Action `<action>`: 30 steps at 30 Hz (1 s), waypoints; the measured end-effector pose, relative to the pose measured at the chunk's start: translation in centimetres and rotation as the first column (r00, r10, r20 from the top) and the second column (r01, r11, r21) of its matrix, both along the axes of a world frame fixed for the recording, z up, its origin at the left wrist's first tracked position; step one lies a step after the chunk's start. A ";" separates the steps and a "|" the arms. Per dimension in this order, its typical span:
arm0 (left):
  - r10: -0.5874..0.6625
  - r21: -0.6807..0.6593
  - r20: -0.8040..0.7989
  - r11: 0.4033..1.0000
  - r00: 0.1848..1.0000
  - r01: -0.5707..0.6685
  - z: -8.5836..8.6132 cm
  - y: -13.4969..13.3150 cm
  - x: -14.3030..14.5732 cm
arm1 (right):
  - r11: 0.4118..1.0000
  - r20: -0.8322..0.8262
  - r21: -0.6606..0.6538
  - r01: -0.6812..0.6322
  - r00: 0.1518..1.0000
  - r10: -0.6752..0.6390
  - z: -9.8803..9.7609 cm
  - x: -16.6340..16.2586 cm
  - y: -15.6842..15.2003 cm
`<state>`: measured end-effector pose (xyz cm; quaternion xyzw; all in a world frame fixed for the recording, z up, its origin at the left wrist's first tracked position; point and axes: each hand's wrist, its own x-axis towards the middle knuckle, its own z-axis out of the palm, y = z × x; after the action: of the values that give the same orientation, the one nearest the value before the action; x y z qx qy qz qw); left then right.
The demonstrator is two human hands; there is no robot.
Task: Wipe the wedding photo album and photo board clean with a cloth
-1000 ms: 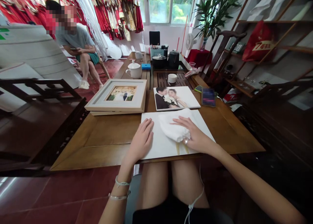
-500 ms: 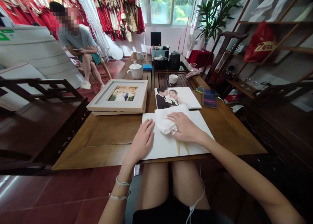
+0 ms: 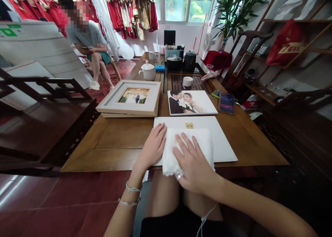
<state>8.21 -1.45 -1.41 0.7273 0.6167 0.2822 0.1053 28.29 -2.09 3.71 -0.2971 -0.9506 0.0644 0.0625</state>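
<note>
A white board [image 3: 224, 150] lies flat at the table's near edge, with a small gold-coloured fitting [image 3: 189, 125] near its far side. My left hand [image 3: 155, 143] rests on the board's left part, fingers stretched out and nothing held. On a folded white cloth [image 3: 204, 143] lies my right hand [image 3: 190, 161], its fingers spread over the top and its thumb mostly out of sight at the near edge. The cloth covers the middle of the board and reaches past the table's near edge. Behind the board lies a photo panel [image 3: 204, 104] of a couple.
Stacked light-wood picture frames [image 3: 155, 100] stand at left on the wooden table [image 3: 121, 140]. Farther back are a white teapot [image 3: 147, 72], a white cup [image 3: 187, 81] and a dark kettle [image 3: 190, 61]. A phone [image 3: 226, 103] lies at right. A person [image 3: 89, 40] sits at far left.
My right hand has drawn the cloth toward me, and the cloth is spread wider. The gold-coloured fitting has come into view. My left hand stays on the board. The view has shifted slightly.
</note>
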 end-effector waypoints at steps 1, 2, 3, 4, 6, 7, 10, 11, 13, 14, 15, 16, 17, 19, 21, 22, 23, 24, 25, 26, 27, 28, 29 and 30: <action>-0.003 0.000 0.003 1.000 1.000 0.003 0.0 0.0 -0.1 | 0.999 0.009 0.012 0.045 0.999 -0.045 0.1 -0.6 0.8; -0.008 -0.001 0.006 1.000 1.000 0.008 -0.1 0.0 -0.1 | 0.996 0.016 0.028 0.087 0.996 -0.088 0.3 -1.1 1.5; -0.014 -0.002 0.009 1.000 1.000 0.014 -0.1 0.0 -0.2 | 0.992 0.025 0.043 0.122 0.992 -0.123 0.5 -1.7 2.0; -0.020 -0.003 0.011 1.000 1.000 0.020 -0.1 0.0 -0.2 | 0.987 0.034 0.057 0.149 0.988 -0.151 0.6 -2.2 2.3; -0.026 0.002 0.016 1.000 1.000 0.026 -0.2 0.0 -0.3 | 0.982 0.059 0.075 0.173 0.982 -0.178 0.8 -2.8 1.9; -0.026 0.006 0.018 1.000 0.999 0.026 -0.1 0.0 -0.3 | 0.982 0.071 0.077 0.171 0.982 -0.177 0.9 -3.0 1.4; -0.017 0.008 0.015 1.000 1.000 0.017 0.0 0.0 -0.2 | 0.993 0.087 0.041 0.109 0.990 -0.112 0.9 -2.4 -1.2; -0.014 0.004 0.011 1.000 1.000 0.014 0.1 -0.1 -0.1 | 0.998 0.083 0.014 0.068 0.994 -0.069 0.9 -2.0 -1.9; -0.009 -0.003 0.006 1.000 1.000 0.009 0.2 -0.1 0.0 | 0.999 0.058 -0.047 -0.010 0.998 0.013 1.0 -1.0 -2.6; -0.007 -0.002 0.006 1.000 1.000 0.007 0.1 -0.1 0.0 | 0.997 0.039 -0.074 -0.031 0.999 0.034 1.1 -0.5 -2.5; -0.004 0.001 0.008 1.000 1.000 0.004 0.1 0.0 0.1 | 0.995 0.017 -0.096 -0.036 0.999 0.038 1.2 -0.1 -1.9; -0.001 0.005 0.010 1.000 1.000 0.001 0.1 0.0 0.1 | 0.993 -0.009 -0.112 -0.030 1.000 0.029 1.4 0.2 -1.1; 0.002 0.010 0.013 1.000 1.000 -0.002 0.0 0.0 0.1 | 0.992 -0.036 -0.125 -0.017 0.999 0.012 1.5 0.4 0.1; 0.003 0.015 0.017 1.000 1.000 -0.003 -0.1 0.0 0.1 | 0.987 -0.097 -0.158 0.004 0.995 -0.020 2.0 0.5 2.9; 0.007 0.011 0.013 1.000 1.000 -0.007 -0.1 0.0 0.1 | 0.974 -0.164 -0.226 0.013 0.985 -0.051 2.5 0.3 5.8; 0.009 0.005 0.011 1.000 1.000 -0.009 -0.1 0.0 0.1 | 0.961 -0.189 -0.275 0.007 0.980 -0.061 2.9 0.0 7.1; 0.011 0.001 0.008 1.000 1.000 -0.011 0.0 -0.1 0.1 | 0.944 -0.201 -0.329 -0.009 0.978 -0.061 3.3 -0.3 8.3; 0.010 -0.001 0.006 1.000 1.000 -0.010 0.1 -0.1 0.2 | 0.925 -0.204 -0.380 -0.028 0.978 -0.054 3.6 -0.6 9.3; 0.008 -0.002 0.006 1.000 1.000 -0.008 0.2 -0.1 0.2 | 0.907 -0.198 -0.420 -0.046 0.979 -0.042 4.0 -1.0 10.2; 0.005 -0.001 0.007 1.000 1.000 -0.005 0.3 -0.1 0.2 | 0.893 -0.188 -0.446 -0.058 0.982 -0.030 4.3 -1.5 11.0; 0.005 0.001 0.008 1.000 1.000 -0.005 0.4 -0.2 0.3 | 0.885 -0.177 -0.461 -0.064 0.984 -0.021 4.6 -2.0 11.6; 0.006 0.001 0.010 1.000 1.000 -0.006 0.5 -0.2 0.3 | 0.882 -0.169 -0.467 -0.063 0.985 -0.019 4.8 -2.5 12.2; 0.008 0.000 0.011 1.000 1.000 -0.008 0.6 -0.2 0.3 | 0.880 -0.165 -0.471 -0.064 0.986 -0.017 5.0 -3.0 12.8; 0.009 -0.003 0.013 1.000 1.000 -0.008 0.6 -0.2 0.3 | 0.877 -0.163 -0.476 -0.071 0.987 -0.009 5.1 -3.6 13.3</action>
<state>8.54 -1.62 -0.78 0.7227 0.6195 0.2864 0.1091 24.69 11.21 8.82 -0.2819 -0.9015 0.3225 0.0622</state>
